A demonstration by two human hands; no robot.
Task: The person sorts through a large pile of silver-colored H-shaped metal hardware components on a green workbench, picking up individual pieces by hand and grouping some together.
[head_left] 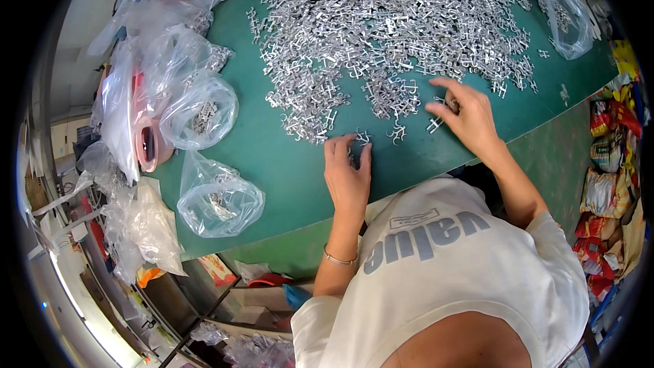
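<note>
A person in a white shirt leaned over a green table (272,163), seen from above. A broad heap of small silver metal clips (395,27) covered the table's far half, thinning to loose strays near the hands. The left hand (347,174) lay flat on bare green just below the heap's edge, fingers spread and loose, fingertips touching a few stray clips (361,138); it gripped nothing. The right hand (466,119) sat at the heap's near edge, thumb and forefinger pinched on one clip (436,123). Open tabletop ran between the hands and the curved near edge. Clear plastic bags (218,197), some holding clips, crowded the table's left side; more bags (569,17) lay at the far right corner.
</note>
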